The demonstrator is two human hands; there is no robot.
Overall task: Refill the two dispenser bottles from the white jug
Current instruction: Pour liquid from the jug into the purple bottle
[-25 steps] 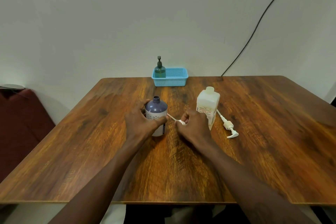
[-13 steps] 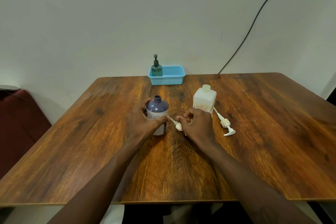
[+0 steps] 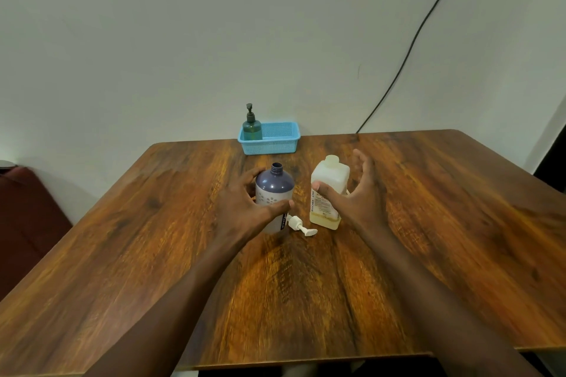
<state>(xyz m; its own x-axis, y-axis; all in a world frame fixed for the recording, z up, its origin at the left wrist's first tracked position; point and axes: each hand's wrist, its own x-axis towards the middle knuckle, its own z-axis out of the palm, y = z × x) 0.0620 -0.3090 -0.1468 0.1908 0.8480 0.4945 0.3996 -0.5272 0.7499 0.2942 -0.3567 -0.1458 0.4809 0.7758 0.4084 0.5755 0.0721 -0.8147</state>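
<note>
1. Since a moment ago, the right hand has let go of the white pump and swung across to the white jug; the pump now lies on the desk just beside the purple bottle's base.
2. Nearest the person, both forearms reach forward over the bare front part of the desk.
3. The left hand is wrapped around the purple bottle, which stands upright with its neck open and no pump fitted.
4. The right hand is spread wide, thumb on the jug's front face and fingers reaching past its far side; it looks about to close, not yet gripping.
5. The jug stands upright just right of the bottle, a shallow yellowish layer of liquid showing at its bottom. Whether it is capped I cannot tell.
6. Judgement: the bottle is ready to receive, so lifting and tipping the jug is the step in hand.
7. Farthest back, the green dispenser bottle sits in the blue basket with its pump on, apparently waiting its turn.
</note>
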